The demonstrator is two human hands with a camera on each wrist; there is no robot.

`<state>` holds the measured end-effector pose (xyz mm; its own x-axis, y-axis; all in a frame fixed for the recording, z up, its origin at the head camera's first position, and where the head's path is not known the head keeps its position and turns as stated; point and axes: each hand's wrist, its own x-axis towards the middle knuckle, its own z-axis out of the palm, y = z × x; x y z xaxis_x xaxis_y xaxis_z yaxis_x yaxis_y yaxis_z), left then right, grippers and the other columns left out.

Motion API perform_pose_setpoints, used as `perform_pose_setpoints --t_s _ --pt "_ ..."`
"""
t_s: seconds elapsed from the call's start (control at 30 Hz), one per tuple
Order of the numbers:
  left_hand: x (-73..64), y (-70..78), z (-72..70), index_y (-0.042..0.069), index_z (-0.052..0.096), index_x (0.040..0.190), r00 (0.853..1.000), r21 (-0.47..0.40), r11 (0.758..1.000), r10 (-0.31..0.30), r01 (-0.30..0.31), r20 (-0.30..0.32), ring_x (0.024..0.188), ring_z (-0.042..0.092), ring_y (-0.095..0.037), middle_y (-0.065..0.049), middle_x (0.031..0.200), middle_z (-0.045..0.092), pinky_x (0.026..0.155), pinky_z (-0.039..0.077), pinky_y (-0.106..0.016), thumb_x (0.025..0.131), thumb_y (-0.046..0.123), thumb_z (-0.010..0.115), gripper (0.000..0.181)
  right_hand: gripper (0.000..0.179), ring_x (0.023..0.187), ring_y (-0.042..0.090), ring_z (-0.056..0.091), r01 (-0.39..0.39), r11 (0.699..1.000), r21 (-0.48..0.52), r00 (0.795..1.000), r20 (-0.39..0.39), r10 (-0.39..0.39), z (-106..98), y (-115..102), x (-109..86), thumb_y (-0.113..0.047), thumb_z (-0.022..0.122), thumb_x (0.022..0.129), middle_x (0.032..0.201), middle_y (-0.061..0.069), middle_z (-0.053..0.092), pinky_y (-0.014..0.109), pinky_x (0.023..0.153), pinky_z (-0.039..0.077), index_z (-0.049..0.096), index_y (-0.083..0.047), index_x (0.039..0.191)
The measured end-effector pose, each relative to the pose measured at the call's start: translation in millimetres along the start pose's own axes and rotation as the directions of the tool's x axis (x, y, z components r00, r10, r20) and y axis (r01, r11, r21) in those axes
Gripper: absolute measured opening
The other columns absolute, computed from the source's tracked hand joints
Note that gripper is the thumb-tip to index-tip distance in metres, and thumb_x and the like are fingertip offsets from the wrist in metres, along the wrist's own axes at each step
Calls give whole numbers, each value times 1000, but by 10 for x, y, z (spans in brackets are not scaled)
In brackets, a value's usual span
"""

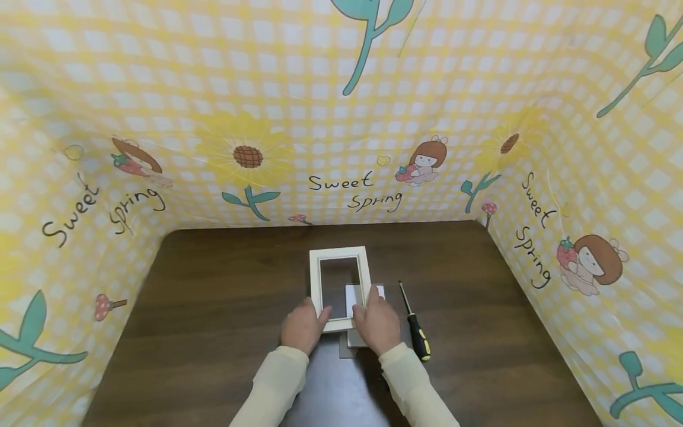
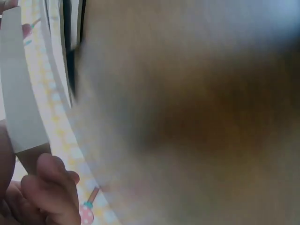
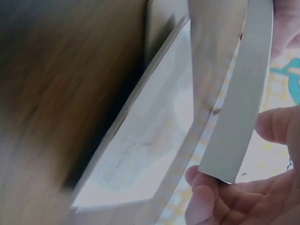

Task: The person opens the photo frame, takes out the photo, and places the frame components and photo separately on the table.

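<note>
A white rectangular picture frame (image 1: 338, 253) is tilted over the table, its opening showing the dark wood through it. My left hand (image 1: 302, 326) grips its lower left corner, thumb on the front face. At the lower right side, my right hand (image 1: 379, 323) holds it the same way. Below the frame lies a flat, shiny white panel (image 1: 363, 339), partly covered by the frame and right hand. A grey flat piece (image 1: 346, 350) sticks out from under that panel. In the right wrist view, the frame's side (image 3: 236, 103) is raised apart from the panel (image 3: 145, 140).
To the right of my right hand lies a screwdriver (image 1: 419, 338) with a black and yellow handle, its tip pointing away. The brown wooden table (image 1: 224, 267) is bounded at the back and sides by yellow checked cloth (image 1: 299, 118) printed with flowers.
</note>
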<state>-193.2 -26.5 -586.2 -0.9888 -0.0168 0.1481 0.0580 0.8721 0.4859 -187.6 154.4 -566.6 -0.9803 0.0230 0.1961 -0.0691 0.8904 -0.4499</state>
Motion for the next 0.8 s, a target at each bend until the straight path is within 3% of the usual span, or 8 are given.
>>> perform_pose_setpoints --t_s 0.13,0.3,0.43,0.53,0.63,0.8 --pt "86 -96 -106 -12 56 106 998 -29 998 56 -56 -12 68 66 -42 -22 80 62 61 52 -52 93 41 72 57 54 76 36 66 -1 997 78 1000 29 -2 10 -134 106 -30 72 91 84 16 64 50 64 52 50 7 125" --pt "159 -239 -249 -18 39 138 995 -92 995 47 -38 92 83 67 -41 -30 106 61 72 54 -52 80 50 83 99 58 83 35 64 -31 980 198 994 109 9 41 -275 230 -26 74 88 96 17 60 49 72 52 48 7 129" --pt "221 -349 -342 -18 22 148 985 -98 995 34 -17 171 88 66 -42 -37 123 53 75 54 -52 69 44 93 122 82 93 36 59 -46 975 218 983 181 6 82 -375 309 -29 80 82 116 24 51 50 80 51 40 10 141" --pt "290 -423 -389 -17 21 148 984 -66 998 25 -13 179 84 66 -42 -37 120 54 73 54 -52 68 34 95 120 101 100 39 59 26 988 150 974 218 -58 160 -419 355 -33 87 78 124 28 49 49 83 52 30 11 149" --pt "359 -488 -426 -17 25 146 986 -35 999 8 -3 165 78 66 -39 -34 112 56 69 54 -52 69 26 94 112 114 101 38 60 146 988 60 964 218 -155 256 -446 404 -31 90 77 125 29 51 46 82 53 18 8 156" --pt "428 -577 -468 -18 42 128 989 13 1000 5 -7 149 71 63 -34 -26 99 55 64 54 -49 73 23 93 86 111 84 30 62 263 964 -35 951 180 -253 336 -523 491 -26 89 79 114 24 58 40 69 54 18 -2 160"
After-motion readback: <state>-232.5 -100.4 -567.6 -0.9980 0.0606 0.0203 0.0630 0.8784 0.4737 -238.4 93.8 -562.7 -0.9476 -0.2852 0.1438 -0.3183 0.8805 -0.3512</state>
